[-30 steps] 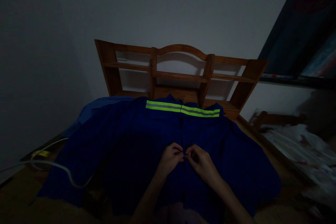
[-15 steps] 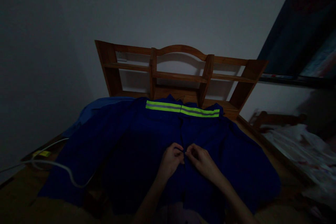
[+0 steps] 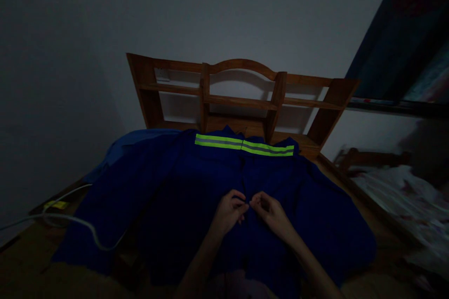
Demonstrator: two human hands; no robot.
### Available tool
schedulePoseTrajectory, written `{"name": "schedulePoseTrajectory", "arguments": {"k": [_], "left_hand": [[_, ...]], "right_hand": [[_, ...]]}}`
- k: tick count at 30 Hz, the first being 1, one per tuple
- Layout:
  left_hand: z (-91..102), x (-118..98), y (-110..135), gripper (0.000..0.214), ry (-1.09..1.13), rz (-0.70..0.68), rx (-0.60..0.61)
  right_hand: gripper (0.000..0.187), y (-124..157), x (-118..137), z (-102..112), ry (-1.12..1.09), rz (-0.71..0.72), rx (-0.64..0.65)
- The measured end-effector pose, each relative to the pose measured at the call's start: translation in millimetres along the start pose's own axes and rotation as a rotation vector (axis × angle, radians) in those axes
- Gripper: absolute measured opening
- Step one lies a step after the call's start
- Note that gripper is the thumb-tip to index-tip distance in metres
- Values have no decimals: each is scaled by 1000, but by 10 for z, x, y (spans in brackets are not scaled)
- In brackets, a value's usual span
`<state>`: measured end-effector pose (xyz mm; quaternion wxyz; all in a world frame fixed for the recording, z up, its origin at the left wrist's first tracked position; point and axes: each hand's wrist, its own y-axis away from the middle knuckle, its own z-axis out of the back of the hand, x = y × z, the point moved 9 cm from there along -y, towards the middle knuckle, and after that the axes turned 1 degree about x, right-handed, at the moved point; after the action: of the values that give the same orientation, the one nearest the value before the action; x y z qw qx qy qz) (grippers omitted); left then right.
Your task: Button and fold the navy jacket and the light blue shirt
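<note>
Jacket (image 3: 189, 173) lies spread at six o'clock from the shelf (image 3: 240, 102); over its front, left hand (image 3: 229, 211) and right hand (image 3: 272, 215) bring thumb and fingers close, whether clamped on cloth I cannot tell. Dim light could cause a fumble.

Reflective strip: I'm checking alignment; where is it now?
Head view, centre: the reflective strip crosses the blue jacket beyond the left hand and right hand.
</note>
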<state>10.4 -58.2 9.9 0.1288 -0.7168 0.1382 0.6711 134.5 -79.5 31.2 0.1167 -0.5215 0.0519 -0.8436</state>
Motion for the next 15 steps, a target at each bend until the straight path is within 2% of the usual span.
{"name": "schedulePoseTrajectory", "arguments": {"k": [7,15], "left_hand": [[7,-27,10,30,-17,5,-31],[1,-28,-14,33,-2,49,-7]], "right_hand": [[30,46,85,24,-22,2,-19],[21,91,225,68,43,54,-33]]}}
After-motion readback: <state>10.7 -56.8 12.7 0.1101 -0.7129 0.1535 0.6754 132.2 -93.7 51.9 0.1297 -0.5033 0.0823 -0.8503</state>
